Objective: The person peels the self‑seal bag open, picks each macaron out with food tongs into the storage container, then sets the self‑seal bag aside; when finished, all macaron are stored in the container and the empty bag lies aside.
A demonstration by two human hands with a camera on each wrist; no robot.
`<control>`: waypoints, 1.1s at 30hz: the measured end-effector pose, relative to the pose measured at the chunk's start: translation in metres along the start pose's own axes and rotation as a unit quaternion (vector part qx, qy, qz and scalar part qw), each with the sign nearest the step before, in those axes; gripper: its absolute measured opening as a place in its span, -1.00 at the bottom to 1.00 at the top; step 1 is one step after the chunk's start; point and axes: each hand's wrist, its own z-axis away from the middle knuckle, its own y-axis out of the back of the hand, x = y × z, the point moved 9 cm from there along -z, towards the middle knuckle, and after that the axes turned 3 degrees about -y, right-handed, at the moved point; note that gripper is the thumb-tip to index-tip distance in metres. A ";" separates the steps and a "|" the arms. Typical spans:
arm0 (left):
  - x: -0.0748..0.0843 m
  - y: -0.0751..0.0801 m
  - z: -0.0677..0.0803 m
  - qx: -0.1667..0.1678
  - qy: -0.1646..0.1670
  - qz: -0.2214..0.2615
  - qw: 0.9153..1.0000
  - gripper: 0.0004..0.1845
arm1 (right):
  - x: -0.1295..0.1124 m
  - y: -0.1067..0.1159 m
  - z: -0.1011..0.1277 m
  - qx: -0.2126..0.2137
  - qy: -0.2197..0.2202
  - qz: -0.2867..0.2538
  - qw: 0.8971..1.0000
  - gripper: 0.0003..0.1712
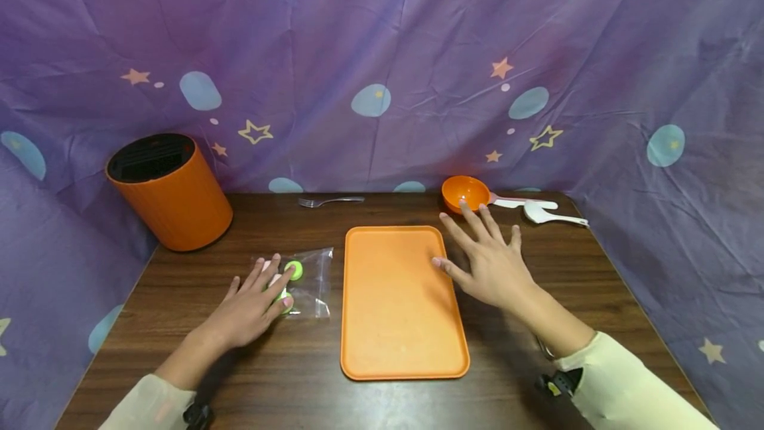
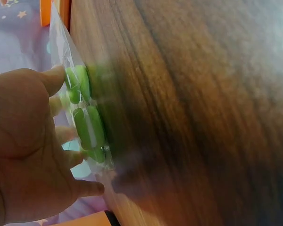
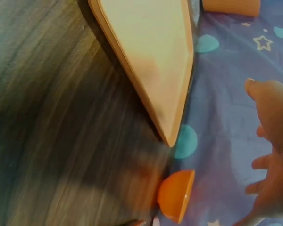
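Observation:
My left hand [image 1: 247, 310] is spread over a clear plastic bag [image 1: 319, 284] on the left of the table, fingers straight and right at the bag. Inside the bag lie several small green and white round pieces [image 2: 89, 125], partly covered by the fingers in the head view. To the right, my right hand [image 1: 495, 267] hovers with fingers fanned out and nothing in it. It overlaps the right edge of an orange tray [image 1: 400, 304] lying in the table's middle. Just beyond its fingertips in the head view sits an orange bowl [image 1: 456, 190].
An orange knife block [image 1: 179, 204] with a black top stands at the back left. A fork [image 1: 331, 201] lies near the back edge. At the back right are a white-and-pink knife [image 1: 525, 202] and a white spoon [image 1: 555, 216]. A purple patterned cloth [image 1: 370, 52] hangs behind the table.

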 end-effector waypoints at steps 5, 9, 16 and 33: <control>0.000 -0.005 0.001 -0.009 -0.002 0.002 1.000 -0.32 | -0.018 -0.013 -0.016 0.001 0.043 -0.014 0.999 -0.06; 0.001 -0.006 0.002 -0.012 -0.005 0.005 1.000 -0.32 | -0.038 -0.020 -0.028 0.003 0.079 -0.027 0.997 -0.14; 0.001 -0.006 0.000 -0.013 -0.005 0.011 1.000 -0.31 | -0.074 -0.037 -0.050 -0.017 0.140 -0.083 0.987 -0.30; -0.003 -0.005 -0.001 -0.015 -0.001 0.014 1.000 -0.29 | -0.170 -0.081 -0.090 -0.065 0.239 -0.104 0.963 -0.64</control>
